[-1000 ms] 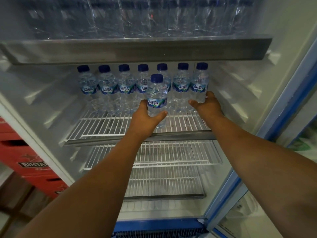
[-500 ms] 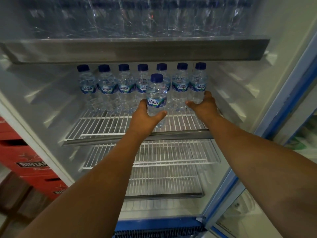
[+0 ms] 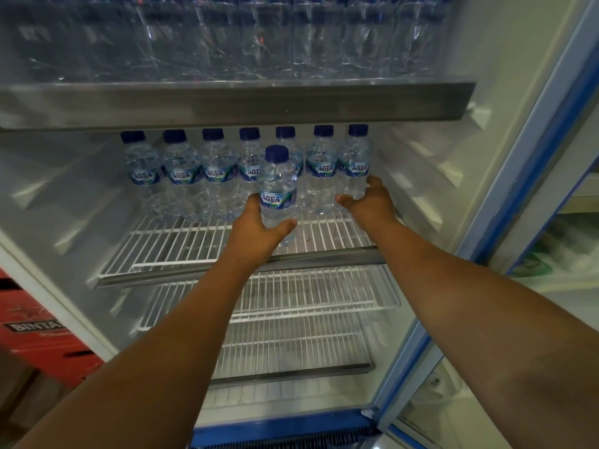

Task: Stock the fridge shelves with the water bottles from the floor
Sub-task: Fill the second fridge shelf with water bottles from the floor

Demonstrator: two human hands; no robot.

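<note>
A red plastic crate (image 3: 35, 332) sits at the lower left of the frame, with slots in its side and a dark label (image 3: 32, 326) reading "BINTA" in pale letters before the edge cuts it off. Below it, in the bottom left corner, are blurred brown boxes (image 3: 29, 400). Along the right edge an open glass door (image 3: 525, 176) with a blue frame runs diagonally. Beyond it, at mid right, green and white packaging (image 3: 551, 257) is blurred. A dark vent grille (image 3: 285, 443) lies at bottom centre.

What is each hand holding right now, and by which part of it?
The left hand grips the front bottle round its lower body. The right hand grips the rightmost back-row bottle below its label.
</note>
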